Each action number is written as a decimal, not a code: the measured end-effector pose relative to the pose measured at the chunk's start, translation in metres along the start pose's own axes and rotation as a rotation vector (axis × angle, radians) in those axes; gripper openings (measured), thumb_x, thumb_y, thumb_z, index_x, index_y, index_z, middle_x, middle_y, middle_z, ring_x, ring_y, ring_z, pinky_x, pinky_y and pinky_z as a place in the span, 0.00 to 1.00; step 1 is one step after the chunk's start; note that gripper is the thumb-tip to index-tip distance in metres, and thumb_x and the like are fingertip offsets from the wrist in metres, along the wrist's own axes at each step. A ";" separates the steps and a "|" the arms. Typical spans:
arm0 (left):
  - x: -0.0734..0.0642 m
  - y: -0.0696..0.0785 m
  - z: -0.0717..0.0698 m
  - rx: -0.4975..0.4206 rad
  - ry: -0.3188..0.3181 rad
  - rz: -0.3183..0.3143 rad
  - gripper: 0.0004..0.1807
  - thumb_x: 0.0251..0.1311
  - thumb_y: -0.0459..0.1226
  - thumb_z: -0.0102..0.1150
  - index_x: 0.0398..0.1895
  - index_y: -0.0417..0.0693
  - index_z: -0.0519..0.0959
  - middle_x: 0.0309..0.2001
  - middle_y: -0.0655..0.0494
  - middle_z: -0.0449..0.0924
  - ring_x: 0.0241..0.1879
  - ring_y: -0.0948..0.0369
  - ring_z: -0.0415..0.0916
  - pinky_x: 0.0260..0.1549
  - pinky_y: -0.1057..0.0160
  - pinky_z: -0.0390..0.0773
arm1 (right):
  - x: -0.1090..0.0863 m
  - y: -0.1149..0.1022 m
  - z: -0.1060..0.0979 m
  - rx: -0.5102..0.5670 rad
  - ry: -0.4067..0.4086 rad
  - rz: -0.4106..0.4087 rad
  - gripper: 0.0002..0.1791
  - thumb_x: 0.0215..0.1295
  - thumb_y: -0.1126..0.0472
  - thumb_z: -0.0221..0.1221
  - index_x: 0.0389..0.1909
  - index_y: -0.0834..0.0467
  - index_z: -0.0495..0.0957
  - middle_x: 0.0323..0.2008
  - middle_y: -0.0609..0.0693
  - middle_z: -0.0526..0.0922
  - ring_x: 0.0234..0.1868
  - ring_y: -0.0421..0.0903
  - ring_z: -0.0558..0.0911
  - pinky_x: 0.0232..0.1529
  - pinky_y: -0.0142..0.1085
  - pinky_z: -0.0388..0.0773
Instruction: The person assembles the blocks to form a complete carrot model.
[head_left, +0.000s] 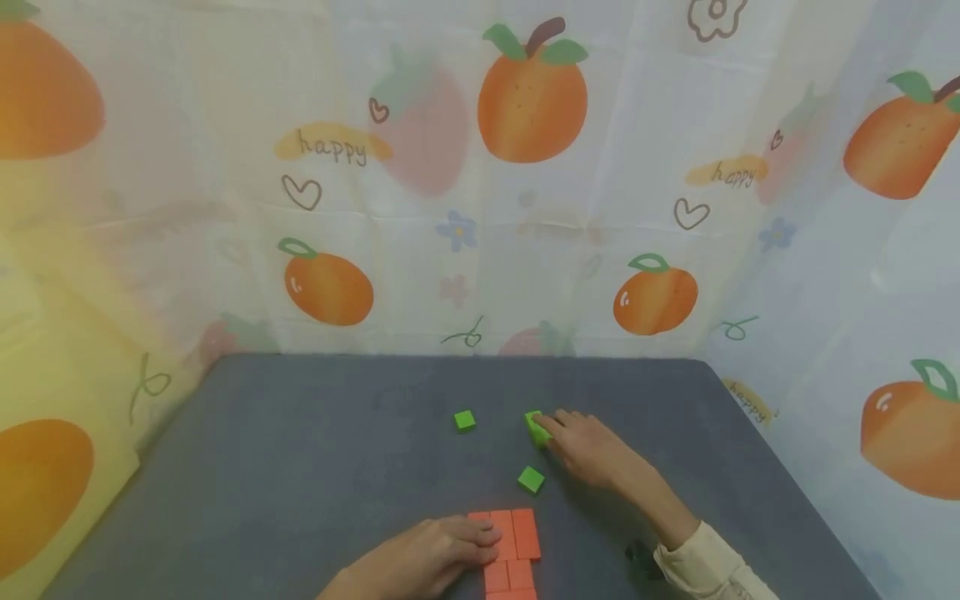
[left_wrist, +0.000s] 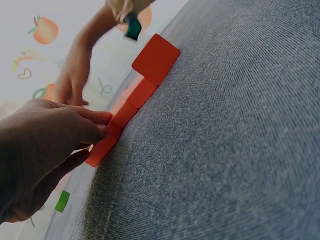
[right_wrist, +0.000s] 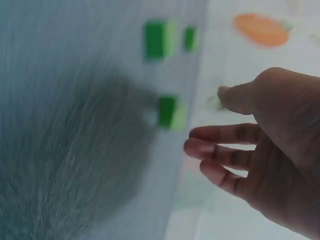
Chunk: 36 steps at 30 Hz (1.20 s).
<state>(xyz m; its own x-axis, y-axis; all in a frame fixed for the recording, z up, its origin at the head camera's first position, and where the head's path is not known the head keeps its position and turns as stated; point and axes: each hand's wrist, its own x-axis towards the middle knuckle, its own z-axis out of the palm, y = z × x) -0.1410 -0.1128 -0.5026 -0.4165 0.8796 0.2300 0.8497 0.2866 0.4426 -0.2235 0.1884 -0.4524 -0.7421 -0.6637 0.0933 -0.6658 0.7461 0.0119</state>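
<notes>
Several orange-red blocks (head_left: pixel 527 533) lie joined in a flat group at the table's front. My left hand (head_left: pixel 431 554) reaches in from the left, its fingertips touching the group's left side. In the left wrist view, the thumb and index fingertips of that hand (left_wrist: pixel 55 135) rest against an orange-red block (left_wrist: pixel 102 147). Farther back, my right hand (head_left: pixel 592 450) hovers by a green block (head_left: pixel 534 427), partly covered by the fingers. In the right wrist view, the fingers of this hand (right_wrist: pixel 270 150) are spread apart, holding nothing, beside a green block (right_wrist: pixel 167 112); that view is blurred.
Two other green blocks stand apart on the table, one farther back at the left (head_left: pixel 465 421) and one just behind the orange-red group (head_left: pixel 531 480). The dark grey table (head_left: pixel 262 467) ends at a fruit-printed curtain (head_left: pixel 420 275). A dark object (head_left: pixel 643 560) hangs at the right cuff.
</notes>
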 end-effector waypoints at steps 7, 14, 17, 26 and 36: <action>-0.002 0.004 -0.001 -0.002 -0.044 -0.017 0.18 0.76 0.36 0.57 0.65 0.48 0.83 0.65 0.55 0.83 0.66 0.61 0.81 0.59 0.67 0.83 | -0.005 0.014 0.018 0.048 -0.049 0.083 0.10 0.75 0.59 0.62 0.50 0.56 0.87 0.37 0.50 0.80 0.31 0.44 0.76 0.29 0.37 0.71; -0.003 0.004 -0.002 0.007 -0.033 -0.014 0.18 0.77 0.36 0.56 0.65 0.48 0.82 0.66 0.54 0.83 0.66 0.60 0.80 0.60 0.65 0.83 | -0.005 0.022 0.021 0.075 0.081 0.104 0.12 0.66 0.64 0.70 0.48 0.60 0.84 0.38 0.54 0.86 0.32 0.48 0.84 0.30 0.40 0.81; -0.001 0.003 0.000 0.011 -0.021 -0.006 0.18 0.76 0.36 0.57 0.65 0.47 0.83 0.66 0.54 0.83 0.66 0.61 0.81 0.61 0.65 0.83 | -0.003 0.024 0.023 0.092 0.113 0.103 0.12 0.62 0.70 0.69 0.47 0.63 0.84 0.37 0.55 0.87 0.33 0.50 0.85 0.31 0.40 0.83; -0.001 0.002 -0.003 0.009 -0.048 -0.020 0.18 0.77 0.37 0.56 0.65 0.48 0.82 0.66 0.56 0.83 0.66 0.62 0.80 0.61 0.64 0.83 | 0.003 0.001 0.004 0.188 0.157 0.024 0.13 0.59 0.66 0.71 0.46 0.61 0.87 0.42 0.53 0.91 0.40 0.47 0.88 0.41 0.41 0.87; 0.000 0.000 -0.002 0.016 -0.025 0.008 0.18 0.78 0.36 0.55 0.65 0.47 0.83 0.66 0.54 0.83 0.66 0.61 0.81 0.60 0.64 0.84 | 0.012 -0.039 -0.005 0.245 -0.008 -0.222 0.11 0.64 0.64 0.70 0.47 0.55 0.88 0.43 0.47 0.89 0.42 0.39 0.85 0.45 0.36 0.84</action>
<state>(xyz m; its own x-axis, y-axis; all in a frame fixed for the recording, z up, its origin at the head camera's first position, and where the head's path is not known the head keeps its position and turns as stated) -0.1417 -0.1141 -0.5008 -0.4014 0.8912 0.2114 0.8580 0.2851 0.4273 -0.2054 0.1516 -0.4466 -0.5768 -0.8098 0.1076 -0.8094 0.5487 -0.2092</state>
